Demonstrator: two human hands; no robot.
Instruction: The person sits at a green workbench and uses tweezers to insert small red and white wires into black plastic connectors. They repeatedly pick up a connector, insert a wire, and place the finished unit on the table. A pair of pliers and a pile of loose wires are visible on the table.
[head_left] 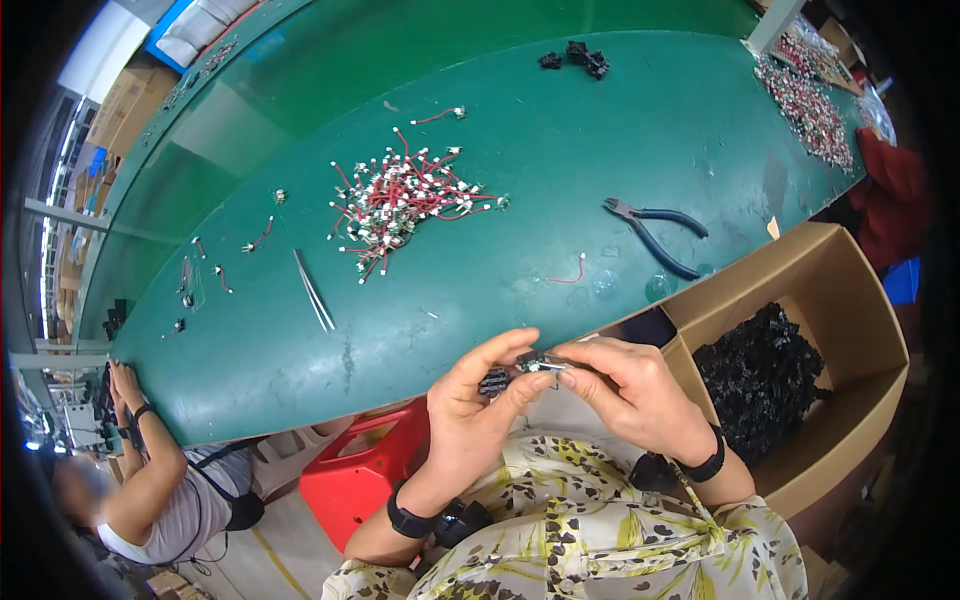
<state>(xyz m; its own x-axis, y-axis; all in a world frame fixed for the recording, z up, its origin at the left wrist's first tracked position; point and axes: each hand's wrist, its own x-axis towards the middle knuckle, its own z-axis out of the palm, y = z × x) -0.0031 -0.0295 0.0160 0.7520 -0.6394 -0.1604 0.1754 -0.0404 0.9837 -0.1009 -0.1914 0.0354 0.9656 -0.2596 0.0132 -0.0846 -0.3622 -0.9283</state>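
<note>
Head view looks down on a long green table [560, 200]. At its near right stands a cardboard box [850, 300] of black parts [762, 375], and farther out lies a heap of red wires [405, 195], then blue-handled pliers [655, 232]. Left hand [470, 410] and right hand [635, 390] pinch one small black connector [525, 368] together at the table's near edge. Steady fingertips and square alignment would serve best.

Was an electronics assembly workshop: long green workbench [560, 150], heap of red wire leads [400, 200], pliers [655, 228], tweezers [313, 290], cardboard box [850, 300] of black parts [760, 375].
</note>
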